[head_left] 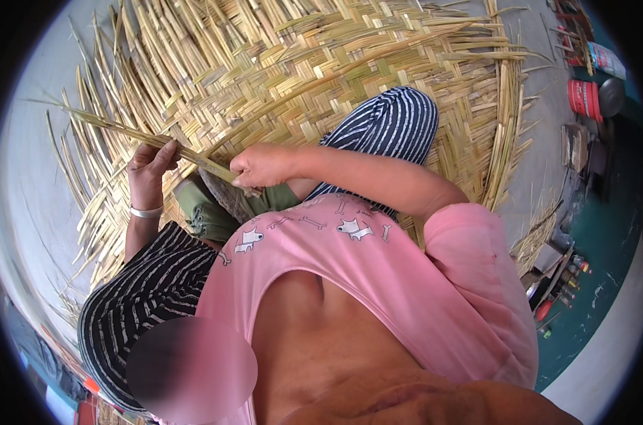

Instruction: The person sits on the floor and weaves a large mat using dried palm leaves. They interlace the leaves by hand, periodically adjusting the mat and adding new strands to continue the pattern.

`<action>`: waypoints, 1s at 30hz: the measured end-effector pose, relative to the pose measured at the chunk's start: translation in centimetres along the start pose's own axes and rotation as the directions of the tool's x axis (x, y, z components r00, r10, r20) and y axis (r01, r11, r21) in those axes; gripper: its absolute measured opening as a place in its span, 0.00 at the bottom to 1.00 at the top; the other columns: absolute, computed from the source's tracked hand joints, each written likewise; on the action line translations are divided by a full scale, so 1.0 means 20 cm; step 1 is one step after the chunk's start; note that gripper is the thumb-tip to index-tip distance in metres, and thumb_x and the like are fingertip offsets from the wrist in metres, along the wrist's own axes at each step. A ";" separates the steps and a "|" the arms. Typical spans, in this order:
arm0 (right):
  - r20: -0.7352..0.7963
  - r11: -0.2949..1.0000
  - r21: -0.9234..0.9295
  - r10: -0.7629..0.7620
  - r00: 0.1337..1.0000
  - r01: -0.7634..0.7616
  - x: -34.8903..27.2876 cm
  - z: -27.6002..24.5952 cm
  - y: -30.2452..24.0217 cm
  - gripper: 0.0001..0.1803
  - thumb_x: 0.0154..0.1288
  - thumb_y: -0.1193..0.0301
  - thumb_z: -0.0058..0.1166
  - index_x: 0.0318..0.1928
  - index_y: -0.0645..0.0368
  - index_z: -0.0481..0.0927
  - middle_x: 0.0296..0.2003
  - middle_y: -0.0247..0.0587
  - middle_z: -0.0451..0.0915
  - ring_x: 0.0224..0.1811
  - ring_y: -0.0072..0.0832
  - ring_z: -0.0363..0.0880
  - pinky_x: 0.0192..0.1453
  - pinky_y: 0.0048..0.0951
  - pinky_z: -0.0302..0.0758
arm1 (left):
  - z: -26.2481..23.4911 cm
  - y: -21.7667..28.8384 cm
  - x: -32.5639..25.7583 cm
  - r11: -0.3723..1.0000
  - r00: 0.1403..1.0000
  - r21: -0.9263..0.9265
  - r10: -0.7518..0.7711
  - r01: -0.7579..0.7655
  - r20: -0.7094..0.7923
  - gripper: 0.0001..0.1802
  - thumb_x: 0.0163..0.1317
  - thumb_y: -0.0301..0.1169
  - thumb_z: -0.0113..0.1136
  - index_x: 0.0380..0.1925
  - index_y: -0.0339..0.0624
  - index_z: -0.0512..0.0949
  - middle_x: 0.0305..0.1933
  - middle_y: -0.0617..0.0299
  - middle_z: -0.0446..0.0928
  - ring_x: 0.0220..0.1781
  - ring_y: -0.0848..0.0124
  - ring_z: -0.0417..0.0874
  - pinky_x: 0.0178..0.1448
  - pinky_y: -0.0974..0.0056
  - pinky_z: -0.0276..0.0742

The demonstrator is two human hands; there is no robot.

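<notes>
A long, pale greenish-yellow reed strip point(112, 125) slants from the far left down toward my lap. My left hand point(150, 164) pinches it between thumb and fingers. Farther along, near its lower end, my right hand point(261, 164) is closed around the same strip, with some fingertips hidden. Beneath and beyond both hands spreads a large woven reed mat point(364, 78) in a diagonal pattern. Loose, unwoven strip ends point(141, 67) fan out along its left side. I sit on the mat with my knees bent, one green shoe point(212, 212) just below the strip.
To the right, beyond the mat's bundled edge point(504, 120), lies grey floor point(537, 134). A red can point(583, 99) and a dark round object point(610, 97) stand by the teal wall base. Lower down are a pile of loose strips point(537, 234) and several small tools point(559, 287).
</notes>
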State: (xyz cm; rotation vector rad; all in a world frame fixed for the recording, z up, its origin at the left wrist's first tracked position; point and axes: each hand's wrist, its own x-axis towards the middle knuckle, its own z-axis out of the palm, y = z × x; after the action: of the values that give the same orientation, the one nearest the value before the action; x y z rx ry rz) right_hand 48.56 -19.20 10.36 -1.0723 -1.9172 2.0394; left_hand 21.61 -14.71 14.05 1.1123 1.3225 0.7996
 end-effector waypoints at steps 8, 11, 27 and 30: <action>-0.095 0.988 -0.089 -0.138 0.986 0.129 -0.01 0.09 0.12 0.19 0.69 0.53 0.61 0.34 0.57 0.85 0.28 0.45 0.85 0.30 0.42 0.83 0.37 0.44 0.76 | 0.09 0.09 0.02 0.999 0.988 0.007 -0.043 0.043 0.148 0.08 0.71 0.31 0.67 0.43 0.37 0.83 0.32 0.63 0.83 0.31 0.77 0.78 0.39 0.70 0.75; -0.066 0.978 -0.142 -0.163 0.984 0.152 -0.03 0.09 0.17 0.19 0.69 0.53 0.61 0.33 0.57 0.85 0.28 0.45 0.85 0.30 0.40 0.83 0.37 0.43 0.76 | 0.13 0.11 0.00 0.998 0.983 0.007 -0.067 0.067 0.171 0.08 0.71 0.31 0.66 0.42 0.37 0.83 0.33 0.63 0.83 0.31 0.77 0.79 0.39 0.70 0.75; -0.057 0.963 0.205 -0.166 0.984 0.175 -0.06 -0.17 0.09 0.13 0.68 0.65 0.66 0.47 0.60 0.86 0.33 0.37 0.88 0.34 0.24 0.87 0.38 0.30 0.82 | 0.26 0.53 0.19 0.968 0.941 0.253 -0.082 -0.004 0.328 0.21 0.72 0.38 0.66 0.58 0.39 0.80 0.43 0.63 0.86 0.42 0.76 0.84 0.48 0.69 0.81; -0.252 0.992 0.093 -0.063 0.966 0.089 -0.13 -0.45 -0.02 0.12 0.68 0.66 0.65 0.48 0.58 0.86 0.38 0.39 0.89 0.38 0.23 0.88 0.47 0.29 0.85 | 0.28 0.72 0.26 0.899 0.919 0.426 -0.084 -0.096 0.385 0.29 0.72 0.41 0.66 0.66 0.35 0.74 0.49 0.61 0.86 0.45 0.75 0.85 0.51 0.68 0.82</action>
State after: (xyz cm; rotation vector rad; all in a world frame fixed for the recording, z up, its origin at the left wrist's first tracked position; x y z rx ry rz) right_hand 55.50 -13.19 12.32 -1.1490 -1.6841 1.8414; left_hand 29.76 -6.29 25.27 1.5434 1.1747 0.2490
